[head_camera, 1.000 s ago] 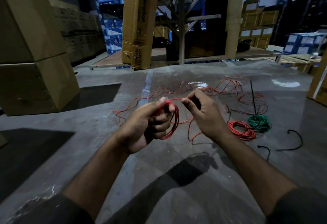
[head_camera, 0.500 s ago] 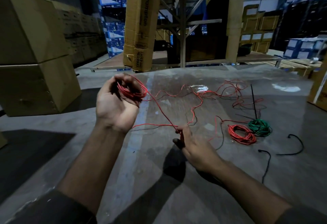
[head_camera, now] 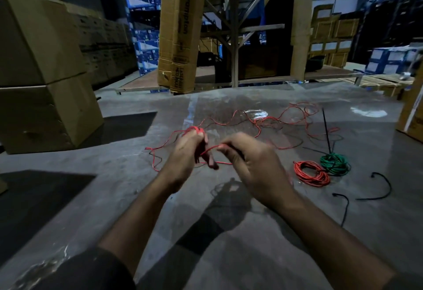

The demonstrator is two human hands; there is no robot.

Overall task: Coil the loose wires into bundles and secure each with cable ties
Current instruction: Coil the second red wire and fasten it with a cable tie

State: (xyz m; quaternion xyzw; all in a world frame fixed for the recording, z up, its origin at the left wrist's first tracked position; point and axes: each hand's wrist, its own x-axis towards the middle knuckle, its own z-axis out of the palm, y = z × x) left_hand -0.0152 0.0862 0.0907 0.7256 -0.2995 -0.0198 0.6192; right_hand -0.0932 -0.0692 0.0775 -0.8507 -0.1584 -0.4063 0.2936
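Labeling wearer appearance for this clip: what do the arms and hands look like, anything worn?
Two bare hands, left hand and right hand: no gloves, rings or watch visible. Forearms bare. Dark sleeves pushed up near the elbows on both arms; fabric detail unclear in the dim light.

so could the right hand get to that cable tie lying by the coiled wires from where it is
Probably yes, but not freely. The cable tie lies bare on the floor to the right of the red coil, with nothing over it. But the right hand is pinching the loose red wire and would need to let go first.

cardboard boxes (head_camera: 41,65) beside metal rack (head_camera: 233,37).
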